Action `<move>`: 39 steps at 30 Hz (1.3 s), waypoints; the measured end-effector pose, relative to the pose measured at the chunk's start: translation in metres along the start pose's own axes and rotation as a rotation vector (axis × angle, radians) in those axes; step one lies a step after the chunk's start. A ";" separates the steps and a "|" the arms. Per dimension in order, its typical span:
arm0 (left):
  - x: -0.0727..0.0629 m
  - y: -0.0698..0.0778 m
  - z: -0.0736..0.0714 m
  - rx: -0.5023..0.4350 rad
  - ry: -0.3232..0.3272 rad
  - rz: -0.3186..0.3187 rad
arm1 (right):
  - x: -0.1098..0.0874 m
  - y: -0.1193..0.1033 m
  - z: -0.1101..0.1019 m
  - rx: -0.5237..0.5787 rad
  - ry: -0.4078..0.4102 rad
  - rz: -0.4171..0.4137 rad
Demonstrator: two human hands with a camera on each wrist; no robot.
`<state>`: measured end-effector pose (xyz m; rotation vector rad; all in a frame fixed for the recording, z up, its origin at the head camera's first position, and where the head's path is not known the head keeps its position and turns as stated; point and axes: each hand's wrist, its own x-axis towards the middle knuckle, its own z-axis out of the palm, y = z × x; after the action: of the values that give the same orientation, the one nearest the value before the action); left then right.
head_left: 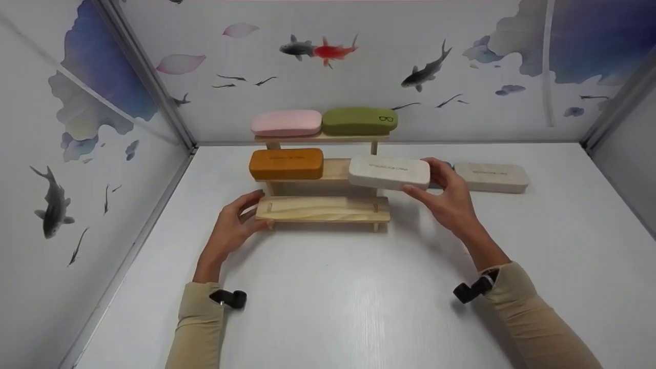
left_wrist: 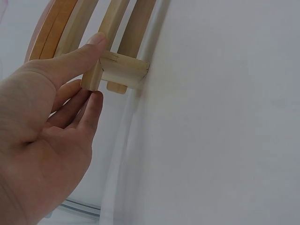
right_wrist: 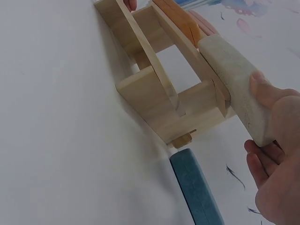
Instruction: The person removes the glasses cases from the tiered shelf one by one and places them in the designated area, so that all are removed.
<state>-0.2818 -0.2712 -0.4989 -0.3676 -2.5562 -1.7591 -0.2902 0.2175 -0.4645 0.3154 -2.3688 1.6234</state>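
A three-tier wooden shelf (head_left: pixel 323 210) stands on the table. My left hand (head_left: pixel 236 220) pinches the left end of its lowest board, with the thumb (left_wrist: pixel 77 61) on one face and fingers beneath in the left wrist view. My right hand (head_left: pixel 453 197) grips the right end of a whitish glasses case (head_left: pixel 387 173), thumb in front, fingers behind. That case is slightly tilted, overlapping the right part of the middle board. Left of it on the same tier sits an orange glasses case (head_left: pixel 286 165). Pink (head_left: pixel 286 123) and green (head_left: pixel 353 122) glasses cases lie along the top tier.
Right of the shelf a beige glasses case (head_left: pixel 491 178) lies on the table. A blue glasses case (right_wrist: pixel 194 187) lies close to the shelf's right end, mostly hidden behind my right hand in the head view. Walls (head_left: pixel 359 92) printed with fish rise behind and at the left.
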 end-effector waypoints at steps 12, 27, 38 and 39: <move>-0.003 0.001 0.002 0.001 0.003 -0.013 | -0.015 0.014 -0.032 -0.010 0.028 -0.016; -0.001 0.005 0.002 -0.007 0.005 -0.041 | -0.025 0.023 -0.062 0.062 0.069 0.048; 0.000 0.003 0.002 -0.005 0.015 -0.022 | -0.030 0.037 -0.074 0.049 0.067 0.103; -0.001 0.003 0.001 -0.001 0.014 -0.022 | -0.030 0.039 -0.074 0.040 0.065 0.103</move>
<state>-0.2802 -0.2691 -0.4971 -0.3266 -2.5600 -1.7634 -0.2677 0.3018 -0.4825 0.1475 -2.3425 1.7009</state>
